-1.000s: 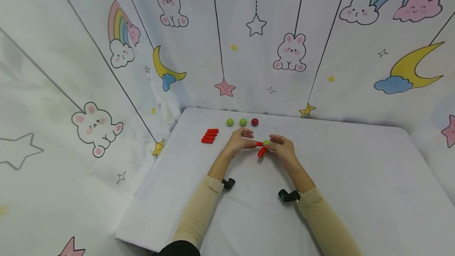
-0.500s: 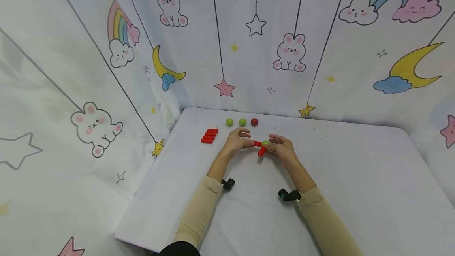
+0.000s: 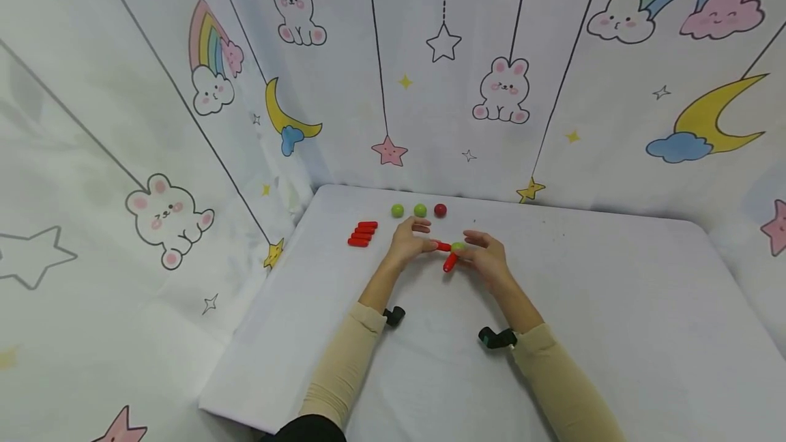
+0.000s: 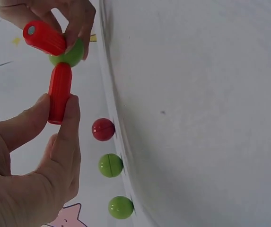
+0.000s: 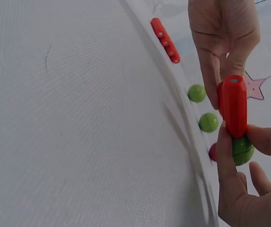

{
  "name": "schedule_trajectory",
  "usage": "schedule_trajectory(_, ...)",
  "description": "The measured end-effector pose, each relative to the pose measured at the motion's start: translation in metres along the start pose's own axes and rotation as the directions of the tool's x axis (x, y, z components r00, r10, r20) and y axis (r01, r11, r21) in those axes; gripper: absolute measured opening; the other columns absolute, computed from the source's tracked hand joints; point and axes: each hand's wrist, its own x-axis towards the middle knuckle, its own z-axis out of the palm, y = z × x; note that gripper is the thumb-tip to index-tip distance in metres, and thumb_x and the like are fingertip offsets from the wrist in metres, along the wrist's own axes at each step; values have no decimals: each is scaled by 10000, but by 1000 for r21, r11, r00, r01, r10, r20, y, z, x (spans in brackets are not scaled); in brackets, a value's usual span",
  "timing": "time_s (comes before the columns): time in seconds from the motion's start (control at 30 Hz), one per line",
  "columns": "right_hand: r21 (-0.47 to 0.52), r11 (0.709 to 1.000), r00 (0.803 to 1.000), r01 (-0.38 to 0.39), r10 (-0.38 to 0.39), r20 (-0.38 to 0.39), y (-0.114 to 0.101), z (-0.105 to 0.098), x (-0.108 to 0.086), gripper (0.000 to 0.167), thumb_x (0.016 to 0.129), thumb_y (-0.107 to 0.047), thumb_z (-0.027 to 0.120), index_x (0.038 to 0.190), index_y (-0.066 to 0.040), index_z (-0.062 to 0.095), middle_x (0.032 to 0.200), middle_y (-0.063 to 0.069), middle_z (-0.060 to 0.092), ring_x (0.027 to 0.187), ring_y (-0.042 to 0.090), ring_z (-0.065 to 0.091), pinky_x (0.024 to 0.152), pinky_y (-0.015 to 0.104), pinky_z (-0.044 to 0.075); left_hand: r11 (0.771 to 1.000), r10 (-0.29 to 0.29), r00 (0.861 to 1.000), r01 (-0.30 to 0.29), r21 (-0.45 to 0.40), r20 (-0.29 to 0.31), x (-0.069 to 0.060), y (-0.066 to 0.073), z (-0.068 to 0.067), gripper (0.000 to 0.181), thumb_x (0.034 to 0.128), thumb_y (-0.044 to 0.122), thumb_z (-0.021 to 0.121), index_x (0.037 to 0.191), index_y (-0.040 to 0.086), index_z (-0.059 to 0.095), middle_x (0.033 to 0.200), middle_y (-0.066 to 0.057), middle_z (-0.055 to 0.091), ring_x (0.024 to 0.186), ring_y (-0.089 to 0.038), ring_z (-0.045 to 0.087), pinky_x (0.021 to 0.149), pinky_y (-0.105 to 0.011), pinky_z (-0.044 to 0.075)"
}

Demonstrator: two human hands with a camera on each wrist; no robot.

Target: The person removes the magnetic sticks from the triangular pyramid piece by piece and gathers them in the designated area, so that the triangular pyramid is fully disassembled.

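Observation:
In the head view, both hands meet above the white table. My left hand (image 3: 407,244) pinches a red magnetic building rod (image 4: 60,94) between thumb and fingertips. The far end of that rod meets a green ball (image 4: 75,53), with no gap visible. My right hand (image 3: 489,262) holds this ball between thumb and forefinger. A second red rod (image 5: 234,105) sticks out of the same ball, angled toward the person, and a small metal disc shows in its free end. The right fingers also lie close to where that rod joins the ball.
Two green balls (image 3: 398,211) and a dark red ball (image 3: 440,211) stand in a row near the back edge. Several red rods (image 3: 363,234) lie side by side to the left. A printed cloth (image 3: 344,101) hangs behind the table (image 3: 614,305).
My left fingertips have shifted slightly left along their rod, so more of it shows. The rods and ball have moved a little left, with the right hand still on the ball.

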Motion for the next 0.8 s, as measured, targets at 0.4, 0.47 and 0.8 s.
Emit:
schedule_trajectory(0.4, -81, 997, 1000, 6, -8, -26, 3, 5, 0, 615, 933, -1, 718, 1512, -64, 521, 1528, 164, 504, 1278, 304, 535, 1056, 367, 537, 995, 39, 999, -39, 96, 1, -2, 1, -2, 526, 853, 39, 840, 1336, 116, 646, 1311, -138, 675, 996, -227, 677, 870, -363, 593)
schedule_trajectory(0.47, -81, 997, 1000, 0, -2, -19, 3, 6, 0, 616, 936, 0, 715, 1515, -67, 517, 1536, 167, 499, 1284, 309, 534, 1071, 381, 529, 996, 39, 999, -39, 76, 7, -1, 0, -5, 529, 839, 36, 852, 1324, 105, 653, 1307, -152, 680, 1014, -233, 676, 867, -360, 590)
schedule_trajectory(0.8, -66, 998, 1000, -20, 18, -24, 5, 7, 3, 605, 926, 4, 734, 1494, -72, 543, 1521, 167, 514, 1253, 300, 567, 1074, 421, 527, 999, 20, 999, -21, 45, 35, 3, -5, -11, 571, 834, 51, 857, 1362, 88, 644, 1299, -123, 687, 1032, -238, 661, 883, -361, 593)
